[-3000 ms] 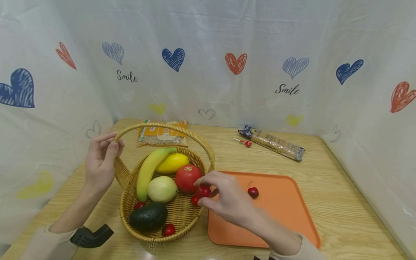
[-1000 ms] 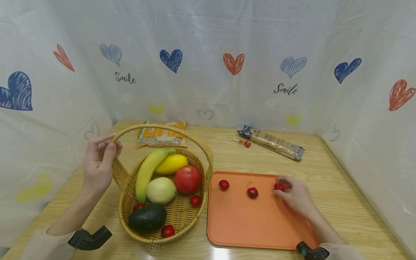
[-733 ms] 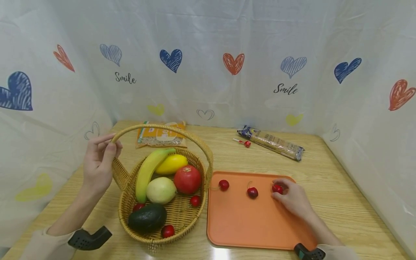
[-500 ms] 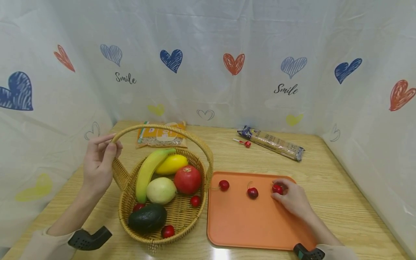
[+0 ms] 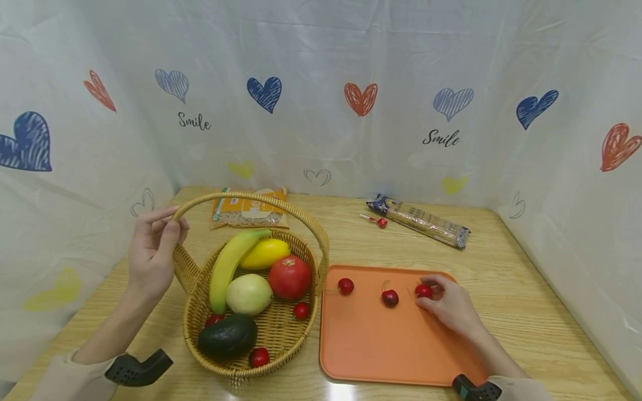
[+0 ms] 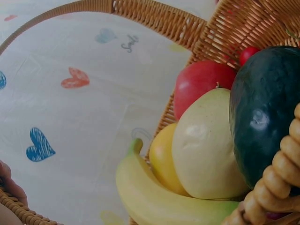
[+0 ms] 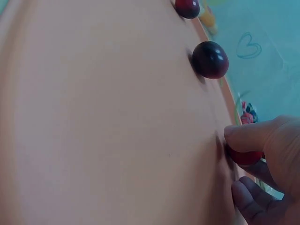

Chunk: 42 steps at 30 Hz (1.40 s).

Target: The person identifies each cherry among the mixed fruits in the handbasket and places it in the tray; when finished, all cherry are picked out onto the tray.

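In the head view my left hand [image 5: 152, 256] grips the left side of the handle of a wicker basket [image 5: 273, 362]. The basket holds a banana [image 5: 228, 270], a lemon [image 5: 266, 253], a pomegranate [image 5: 290, 277], a pale green guava-like fruit [image 5: 248, 294], a dark green avocado [image 5: 228, 336] and a few cherries [image 5: 259, 356]. My right hand [image 5: 451, 306] pinches a red cherry [image 5: 423, 291] between thumb and fingers, low over the orange tray [image 5: 391, 348]. Two more cherries lie on the tray, a dark one [image 5: 390, 298] in the middle and another [image 5: 345, 286] at its left.
Behind the basket lies an orange food packet [image 5: 251, 210]. A lollipop [image 5: 381, 222] and a long packet that looks like noodles [image 5: 423, 221] lie behind the tray. White curtains [image 5: 321, 128] printed with hearts enclose the wooden table [image 5: 521, 312].
A cherry went from the basket to the tray's left, and my right hand moved to the tray's right-hand cherry, drawing it slightly left. My left hand has kept its grip on the handle.
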Motion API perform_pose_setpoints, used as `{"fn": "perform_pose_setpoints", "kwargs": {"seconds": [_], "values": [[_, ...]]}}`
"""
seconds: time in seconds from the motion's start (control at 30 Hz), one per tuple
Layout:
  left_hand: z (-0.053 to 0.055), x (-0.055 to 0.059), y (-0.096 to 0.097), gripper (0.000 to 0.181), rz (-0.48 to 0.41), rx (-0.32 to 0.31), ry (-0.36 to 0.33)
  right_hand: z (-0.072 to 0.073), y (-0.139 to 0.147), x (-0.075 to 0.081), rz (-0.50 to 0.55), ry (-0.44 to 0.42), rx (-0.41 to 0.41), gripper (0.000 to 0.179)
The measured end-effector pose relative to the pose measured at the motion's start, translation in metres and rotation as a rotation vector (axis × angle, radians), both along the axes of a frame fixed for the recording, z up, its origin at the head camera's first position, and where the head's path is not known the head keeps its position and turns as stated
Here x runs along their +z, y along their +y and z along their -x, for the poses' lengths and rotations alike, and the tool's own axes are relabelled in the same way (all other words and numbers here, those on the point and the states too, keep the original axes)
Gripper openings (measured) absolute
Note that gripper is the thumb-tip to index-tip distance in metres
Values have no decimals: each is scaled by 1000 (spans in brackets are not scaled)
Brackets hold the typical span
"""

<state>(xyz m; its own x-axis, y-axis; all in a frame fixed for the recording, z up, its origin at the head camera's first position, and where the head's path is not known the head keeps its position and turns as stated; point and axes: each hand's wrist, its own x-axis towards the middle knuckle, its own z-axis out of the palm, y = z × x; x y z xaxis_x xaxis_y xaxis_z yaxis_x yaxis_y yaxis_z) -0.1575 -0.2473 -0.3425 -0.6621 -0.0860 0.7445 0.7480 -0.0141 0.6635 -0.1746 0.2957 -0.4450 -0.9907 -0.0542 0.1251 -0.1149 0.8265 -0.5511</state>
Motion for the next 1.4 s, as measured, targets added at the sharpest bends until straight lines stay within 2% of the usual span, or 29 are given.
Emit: {"fn": "perform_pose_setpoints", "kwargs": {"seconds": [0.07,0.1,0.17,0.2,0.27,0.43,0.63,0.87,1.03,1.13,1.27,1.4], "values": [[0,0,0,21,-3,-2,-2,-7,-10,18,17,-47,-7,49],[-1,0,0,21,-2,-1,-2,-8,-12,22,19,-53,-10,49],[-2,1,0,21,-1,5,-5,-9,-11,24,33,-61,-6,49],[-2,1,1,22,1,9,-6,-12,-15,31,49,-74,-8,49],[-3,1,1,21,3,16,-11,-13,-15,36,55,-83,-9,49],[-3,2,2,22,10,12,-9,-17,-15,46,64,-57,-3,45],[-3,3,4,23,8,26,-6,-23,-25,63,179,-45,34,47],[-4,3,3,22,9,24,-10,-36,-62,84,326,-28,189,45],[-4,2,3,22,-2,27,-34,-48,-92,98,428,-112,272,42],[-4,2,3,22,-8,26,-45,-55,-110,104,458,-108,365,40],[-4,3,2,21,-14,24,-48,-62,-138,109,480,-64,531,37],[-3,2,2,21,-14,23,-35,-67,-168,114,486,-77,649,33]]}}
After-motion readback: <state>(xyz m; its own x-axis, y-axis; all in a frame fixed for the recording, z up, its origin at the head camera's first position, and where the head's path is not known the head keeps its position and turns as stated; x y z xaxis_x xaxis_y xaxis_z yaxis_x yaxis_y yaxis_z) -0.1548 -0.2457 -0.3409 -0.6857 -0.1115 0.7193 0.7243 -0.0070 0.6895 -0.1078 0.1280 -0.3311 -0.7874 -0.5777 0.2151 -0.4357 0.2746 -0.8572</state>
